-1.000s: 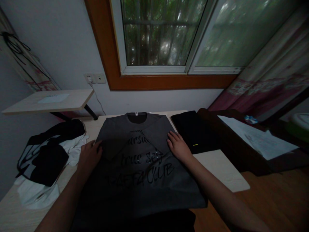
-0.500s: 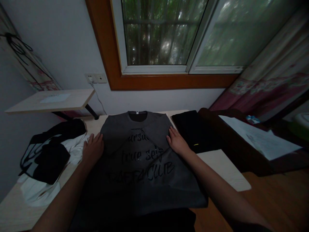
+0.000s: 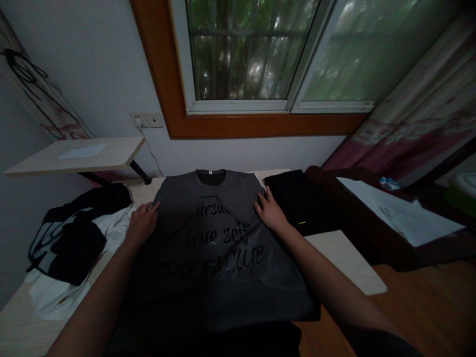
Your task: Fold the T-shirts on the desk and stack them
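Observation:
A dark grey T-shirt (image 3: pixel 223 248) lies front up on the pale table, its collar toward the wall and black lettering across the chest. The hem hangs over the near edge. At the shirt's left side, my left hand (image 3: pixel 142 223) rests on the border, thumb on the cloth and fingers loosely extended. Opposite it, my right hand (image 3: pixel 272 212) lies on the right border with fingers spread apart. Some small creases run across the printed chest.
Black-and-white clothes (image 3: pixel 80 243) are heaped at the left, below a small raised shelf (image 3: pixel 74 154). Folded black clothing (image 3: pixel 297 198) lies at the right of the shirt. Beyond it, papers (image 3: pixel 394 210) rest on a dark brown surface. A window (image 3: pixel 245 59) is above the table.
Both hands have shifted slightly along the shirt's sides toward the collar, and the right fingers have spread. The shirt lies slightly nearer the wall, with its chest creases somewhat altered.

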Motion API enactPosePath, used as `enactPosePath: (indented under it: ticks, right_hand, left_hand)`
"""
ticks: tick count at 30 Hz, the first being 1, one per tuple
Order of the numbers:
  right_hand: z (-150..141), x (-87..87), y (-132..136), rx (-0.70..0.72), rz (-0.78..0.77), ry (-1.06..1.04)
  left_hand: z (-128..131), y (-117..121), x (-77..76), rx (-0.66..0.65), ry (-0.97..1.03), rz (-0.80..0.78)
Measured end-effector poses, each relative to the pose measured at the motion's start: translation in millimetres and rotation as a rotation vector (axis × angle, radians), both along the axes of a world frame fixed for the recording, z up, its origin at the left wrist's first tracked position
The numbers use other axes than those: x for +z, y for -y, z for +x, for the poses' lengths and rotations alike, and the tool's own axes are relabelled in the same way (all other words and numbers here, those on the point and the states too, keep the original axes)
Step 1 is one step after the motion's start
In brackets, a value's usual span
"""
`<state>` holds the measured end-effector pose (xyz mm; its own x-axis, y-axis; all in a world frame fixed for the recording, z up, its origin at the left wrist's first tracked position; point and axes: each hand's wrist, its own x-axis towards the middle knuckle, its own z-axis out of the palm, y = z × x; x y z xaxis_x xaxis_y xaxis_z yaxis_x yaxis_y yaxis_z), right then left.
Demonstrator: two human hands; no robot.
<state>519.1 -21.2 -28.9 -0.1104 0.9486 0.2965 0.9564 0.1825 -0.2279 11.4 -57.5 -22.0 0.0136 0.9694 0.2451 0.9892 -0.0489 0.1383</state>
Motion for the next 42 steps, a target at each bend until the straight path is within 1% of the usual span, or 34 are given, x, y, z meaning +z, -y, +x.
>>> enactPosePath:
  ticks: [2, 5, 7, 14, 20, 23, 26, 29, 33, 37, 42]
  right_hand:
    - [-1, -0.8, 4, -0.026, -0.003, -0.003]
    - [-2, -1.8, 10, -0.032, 0.004, 0.025]
    - [-2, -2.6, 14, -0.032, 0.016, 0.042]
    - [3, -4.8, 25, -0.015, 0.052, 0.029]
    - [3, -6.1, 23, -0.003, 0.034, 0.027]
    - [2, -5.5, 22, 0.003, 0.035, 0.019]
    - [0, -2.9, 21, -0.004, 0.029, 0.022]
    - [-2, -1.2, 17, -0.003, 0.032, 0.041]
    - [-2, -2.0, 8, -0.017, 0.042, 0.041]
    - [-5, -1.3, -5, -0.025, 0.023, 0.047]
    - [-10, 4.3, -26, -0.045, -0.020, 0.071]
  left_hand:
    - [-4, -1, -1.2, 0.003, 0.027, 0.013]
    - [-8, -1, -1.2, 0.065, 0.054, 0.002]
    - [-9, 0, -0.1, 0.080, 0.062, -0.014]
    - [-11, 1, 2.4, 0.056, 0.093, -0.002]
    - [-8, 4, -0.4, 0.053, 0.107, 0.038]
    - [-5, 5, -0.7, 0.056, 0.076, 0.054]
    - [-3, 4, 0.1, 0.024, 0.014, 0.072]
    - [-2, 0, 1.0, -0.002, -0.032, 0.079]
    - [-1, -7, 1.9, 0.005, -0.045, 0.069]
    - [2, -17, 3.8, 0.022, -0.053, 0.090]
    - [4, -36, 6.7, 0.040, -0.109, 0.088]
